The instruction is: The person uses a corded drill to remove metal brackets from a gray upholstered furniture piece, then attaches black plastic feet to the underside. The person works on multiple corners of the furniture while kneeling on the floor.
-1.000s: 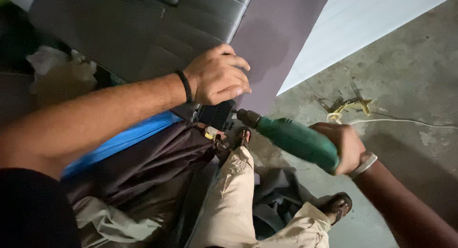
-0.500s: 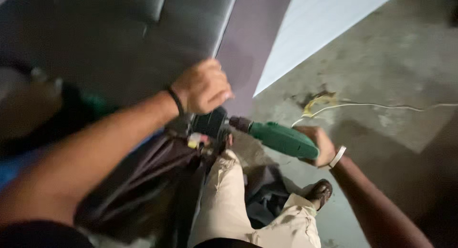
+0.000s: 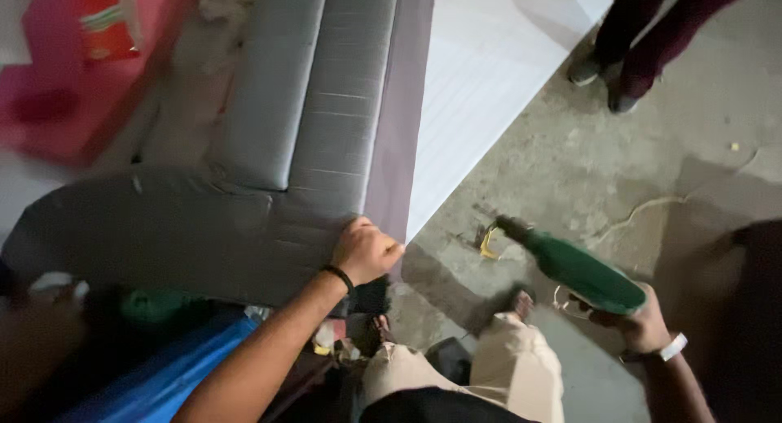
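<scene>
CHANGE: green drill (image 3: pixel 580 270) is drawn back from the grey upholstered piece (image 3: pixel 318 130), now held over the concrete floor (image 3: pixel 570 162) | right hand (image 3: pixel 643 325) is wrapped round its handle | left hand (image 3: pixel 366 250) is kept clenched on the upholstery corner | fastening is judged paused.

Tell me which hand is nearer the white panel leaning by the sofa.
Left. The left hand grips the grey sofa edge right beside the white panel. The right hand holds the green drill farther off, over the concrete floor.

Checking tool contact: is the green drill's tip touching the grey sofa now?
No: the green drill in the right hand points over bare floor, apart from the grey sofa.
</scene>
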